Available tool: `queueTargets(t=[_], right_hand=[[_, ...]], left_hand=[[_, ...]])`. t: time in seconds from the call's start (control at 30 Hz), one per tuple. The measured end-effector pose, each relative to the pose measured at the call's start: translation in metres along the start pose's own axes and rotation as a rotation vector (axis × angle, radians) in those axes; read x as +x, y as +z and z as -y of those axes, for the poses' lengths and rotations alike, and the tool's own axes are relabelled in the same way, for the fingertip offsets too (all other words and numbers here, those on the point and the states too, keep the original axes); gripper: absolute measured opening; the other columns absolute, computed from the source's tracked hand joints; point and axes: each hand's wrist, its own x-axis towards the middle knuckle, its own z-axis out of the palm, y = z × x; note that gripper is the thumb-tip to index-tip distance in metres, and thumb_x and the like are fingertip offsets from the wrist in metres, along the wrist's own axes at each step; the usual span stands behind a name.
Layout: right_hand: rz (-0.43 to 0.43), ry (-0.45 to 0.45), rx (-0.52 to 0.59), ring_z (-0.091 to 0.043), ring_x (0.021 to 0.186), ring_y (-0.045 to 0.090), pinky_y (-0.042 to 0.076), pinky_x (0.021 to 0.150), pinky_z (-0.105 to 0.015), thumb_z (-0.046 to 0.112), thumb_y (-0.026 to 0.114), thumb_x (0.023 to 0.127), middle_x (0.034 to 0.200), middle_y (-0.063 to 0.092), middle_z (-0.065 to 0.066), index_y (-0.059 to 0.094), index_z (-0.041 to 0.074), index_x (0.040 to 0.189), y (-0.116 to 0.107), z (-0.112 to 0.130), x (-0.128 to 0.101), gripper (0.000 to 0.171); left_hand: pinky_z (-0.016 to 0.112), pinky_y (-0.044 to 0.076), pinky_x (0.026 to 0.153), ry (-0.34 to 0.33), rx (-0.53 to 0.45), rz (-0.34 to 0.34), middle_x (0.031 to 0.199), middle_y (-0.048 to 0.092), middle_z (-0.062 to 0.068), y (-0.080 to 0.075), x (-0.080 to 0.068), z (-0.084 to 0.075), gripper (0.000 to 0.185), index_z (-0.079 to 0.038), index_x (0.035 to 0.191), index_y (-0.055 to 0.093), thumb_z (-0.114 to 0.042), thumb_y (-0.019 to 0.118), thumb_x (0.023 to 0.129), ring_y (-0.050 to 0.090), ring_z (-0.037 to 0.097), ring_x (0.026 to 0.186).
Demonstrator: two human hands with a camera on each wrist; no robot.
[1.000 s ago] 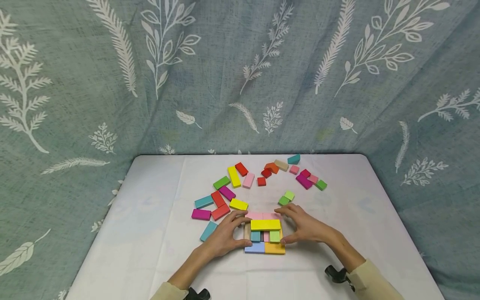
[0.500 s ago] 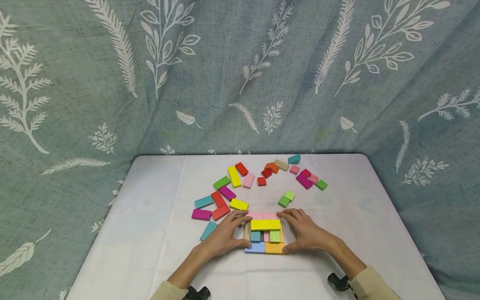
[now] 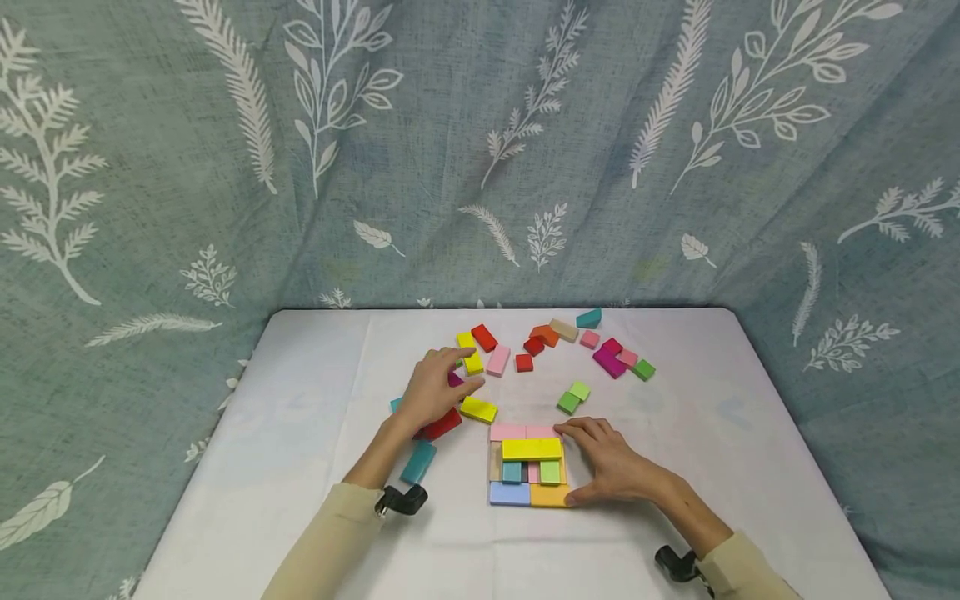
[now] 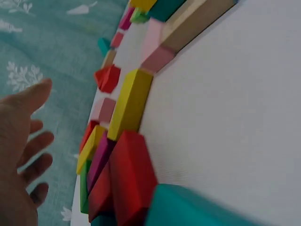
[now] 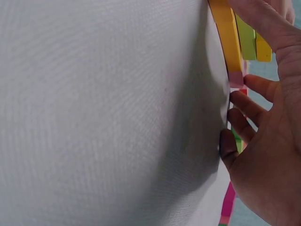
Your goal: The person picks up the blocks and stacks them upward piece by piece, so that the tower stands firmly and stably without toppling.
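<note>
Whereas half a second ago both hands flanked the flat, multicoloured rectangular assembly of small blocks (image 3: 529, 457), the left hand (image 3: 429, 390) has now gone from its left side and is up among the loose blocks farther back. It hangs there with thumb and fingers spread apart, nearest to a long yellow rectangular block (image 3: 472, 364) and a magenta rectangular block (image 3: 455, 379) that it partly hides; nothing shows between its fingers, though whether it touches any block cannot be told. The right hand (image 3: 611, 462) has stayed at the assembly's right edge, fingers parted and relaxed, thumb at the orange-yellow rectangular block (image 3: 550, 496) on the near right corner and a fingertip at the pink rectangular block (image 3: 542, 432) on the far right corner, pinching no single piece. The assembly sits where it was, on the white tabletop (image 3: 675, 400), with a pale-blue rectangular block (image 3: 510, 494) at its near left corner. No piece appears added or lost there, so the work seems to have passed from squaring it up from both sides to steadying it from one, and its untouched left side looks stable enough alone.
</note>
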Motion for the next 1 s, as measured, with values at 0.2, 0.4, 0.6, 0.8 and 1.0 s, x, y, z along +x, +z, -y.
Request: queueTargets(t=[0.2, 0.4, 0.6, 0.8, 1.0], right_hand=[[-0.004, 0.001, 0.005, -0.030, 0.137, 0.033, 0.035, 0.110, -0.061, 0.062, 0.088, 0.061, 0.151, 0.040, -0.002, 0.043, 0.029, 0.151, 0.000, -0.002, -0.001, 0.106], [-0.010, -0.015, 0.013, -0.031, 0.136, 0.034, 0.035, 0.110, -0.062, 0.061, 0.088, 0.062, 0.151, 0.040, -0.003, 0.043, 0.029, 0.151, 0.000, -0.002, -0.001, 0.105], [-0.014, -0.015, 0.008, -0.031, 0.137, 0.033, 0.034, 0.111, -0.062, 0.062, 0.087, 0.063, 0.152, 0.039, -0.003, 0.042, 0.029, 0.152, 0.000, -0.002, 0.000, 0.105], [-0.018, -0.041, 0.009, -0.030, 0.137, 0.033, 0.032, 0.112, -0.061, 0.060, 0.087, 0.065, 0.152, 0.039, -0.003, 0.041, 0.027, 0.152, -0.001, -0.003, -0.001, 0.104], [-0.003, -0.037, 0.013, -0.030, 0.137, 0.033, 0.032, 0.112, -0.062, 0.062, 0.086, 0.065, 0.153, 0.039, -0.003, 0.041, 0.028, 0.152, 0.000, -0.004, -0.001, 0.104]], left_hand=[[0.055, 0.029, 0.106, -0.209, 0.163, 0.026, 0.149, 0.048, 0.014, 0.005, 0.041, 0.018, 0.096, -0.016, 0.154, 0.040, -0.067, 0.072, 0.079, 0.034, 0.037, 0.133], [0.057, 0.028, 0.107, -0.304, 0.259, 0.059, 0.148, 0.044, 0.020, 0.017, 0.055, 0.030, 0.115, -0.010, 0.156, 0.035, -0.077, 0.071, 0.070, 0.033, 0.039, 0.132], [0.056, 0.029, 0.106, -0.323, 0.244, 0.065, 0.139, 0.047, 0.019, 0.023, 0.057, 0.032, 0.101, -0.012, 0.148, 0.046, -0.072, 0.074, 0.072, 0.035, 0.038, 0.127], [0.057, 0.028, 0.102, -0.309, 0.186, 0.031, 0.135, 0.054, 0.015, 0.020, 0.055, 0.032, 0.069, -0.013, 0.141, 0.056, -0.050, 0.074, 0.085, 0.040, 0.037, 0.124], [0.058, 0.026, 0.102, -0.316, 0.201, -0.080, 0.124, 0.065, 0.013, 0.023, 0.053, 0.037, 0.051, -0.014, 0.133, 0.065, -0.034, 0.070, 0.087, 0.043, 0.035, 0.121]])
